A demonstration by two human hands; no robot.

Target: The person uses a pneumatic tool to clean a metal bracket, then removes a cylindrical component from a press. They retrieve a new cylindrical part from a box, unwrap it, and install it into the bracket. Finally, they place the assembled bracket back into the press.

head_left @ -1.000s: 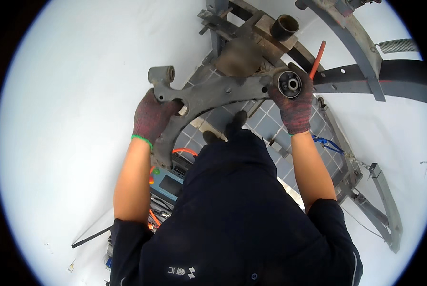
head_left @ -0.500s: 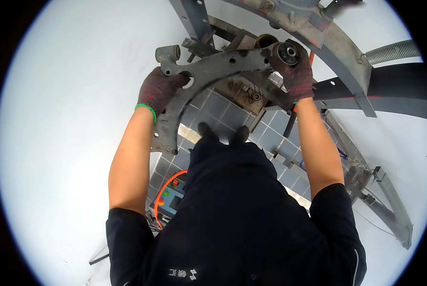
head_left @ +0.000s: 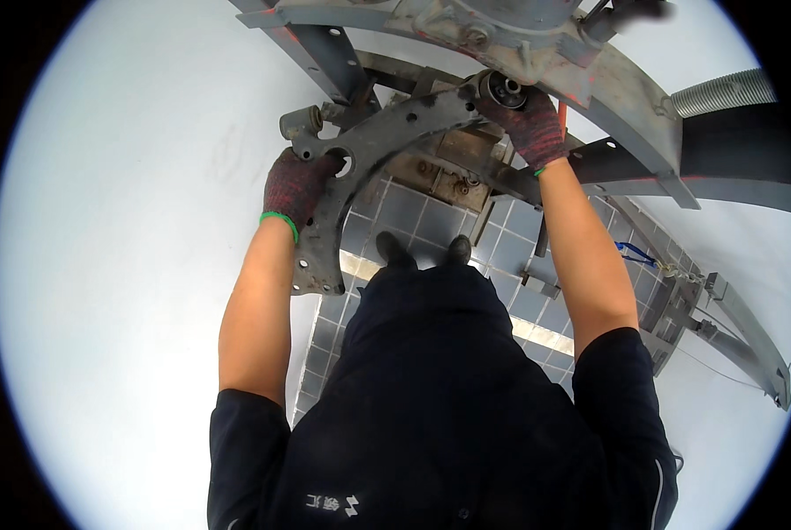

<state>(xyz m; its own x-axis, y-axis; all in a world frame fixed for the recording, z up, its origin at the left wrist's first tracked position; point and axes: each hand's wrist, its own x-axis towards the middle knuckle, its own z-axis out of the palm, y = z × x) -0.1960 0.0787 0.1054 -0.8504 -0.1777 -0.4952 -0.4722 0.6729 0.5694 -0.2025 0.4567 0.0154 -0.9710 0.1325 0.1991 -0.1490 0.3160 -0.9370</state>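
Both hands wear dark red-and-black knit gloves and hold up a black curved car control arm point(head_left: 391, 132). My left hand point(head_left: 294, 184) grips its left part by a large round hole, fingers wrapped over the plate. Just above that hand a cylindrical bushing point(head_left: 301, 123) sticks out from the control arm. At the right end my right hand point(head_left: 533, 128) is closed around a round rubber bushing point(head_left: 505, 89) with a metal centre. That end is right under the grey curved frame of a machine point(head_left: 625, 88); whether they touch I cannot tell.
Below the part stands a metal fixture point(head_left: 448, 181) with dusty brackets. A grey beam point(head_left: 307, 53) rises at the upper left, and a coil spring point(head_left: 722, 94) hangs at the right. Grey floor tiles point(head_left: 401, 210) lie around my shoes. A metal leg point(head_left: 749, 336) reaches out at lower right.
The control arm's right end has moved up and left, nearer the machine frame. My view has shifted too; the control box with an orange hose at lower left is out of sight.
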